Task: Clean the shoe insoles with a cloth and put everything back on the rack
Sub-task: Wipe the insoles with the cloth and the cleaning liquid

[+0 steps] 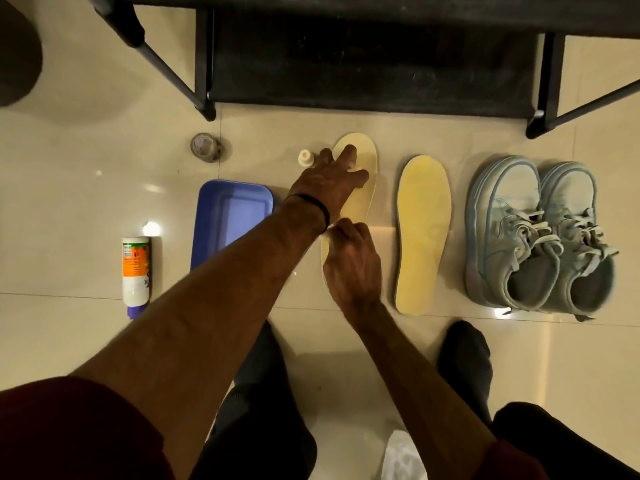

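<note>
Your left hand (332, 181) flat, fingers spread on the toe of the left insole (363, 161), your right hand (349, 265) pinching its heel edge, second insole (423, 233) just right, sneakers (536, 237) beyond

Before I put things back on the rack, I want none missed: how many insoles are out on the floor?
2. One insole lies under both hands, right of the blue tray; the other insole lies between it and the shoes. None seems hidden.

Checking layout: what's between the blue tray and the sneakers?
Head view: two yellow insoles, side by side; both hands, left hand and right hand, on the nearer one.
</note>
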